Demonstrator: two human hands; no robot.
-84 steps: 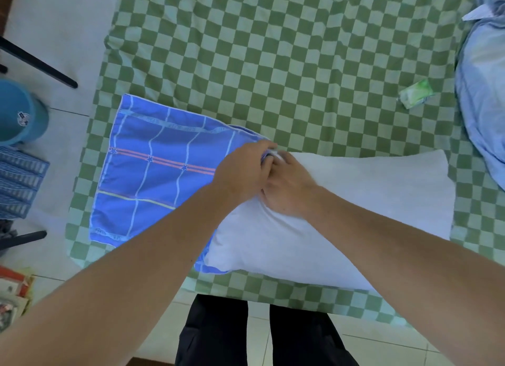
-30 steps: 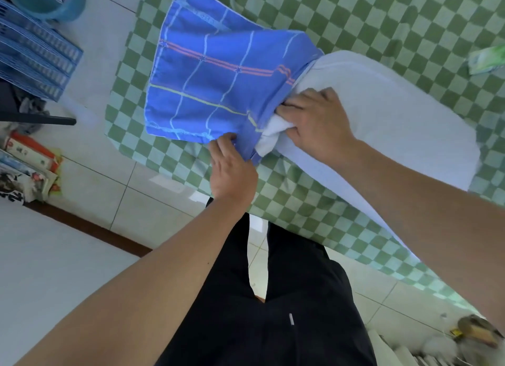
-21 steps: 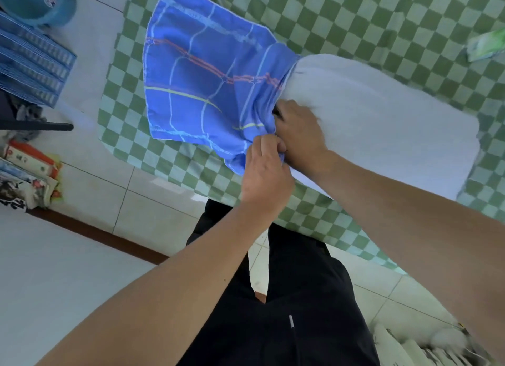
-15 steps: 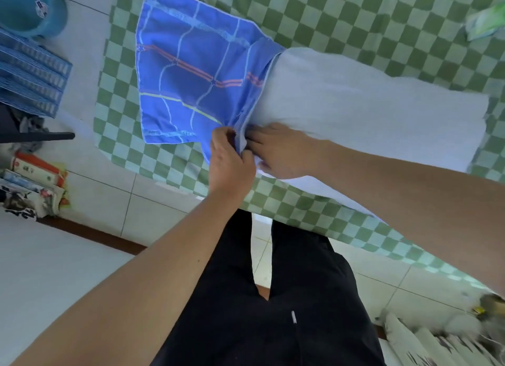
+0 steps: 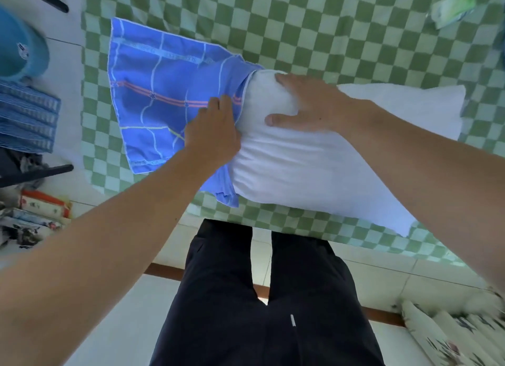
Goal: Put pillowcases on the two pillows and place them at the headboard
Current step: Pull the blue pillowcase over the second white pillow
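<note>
White pillow (image 5: 314,169) on checked bed (image 5: 300,29) | left hand (image 5: 213,136) grasps blue pillowcase (image 5: 155,92) opening at pillow's end | right hand (image 5: 314,106) flat, pressing pillow.

A white pillow (image 5: 314,169) is lying along the bed's (image 5: 314,27) near edge, one end inside a blue pillowcase (image 5: 158,98). The left hand (image 5: 213,136) is gripping the pillowcase's opening; the right hand (image 5: 308,106) is pressing flat on the pillow.

The pillow's (image 5: 314,169) left end is sitting inside the blue pillowcase (image 5: 153,98), so its corners aren't showing. The left hand's (image 5: 213,130) fingertips are disappearing at the opening. A green packet (image 5: 453,3) top right is blurring out, and the teal bucket (image 5: 19,48) is getting cropped.
</note>
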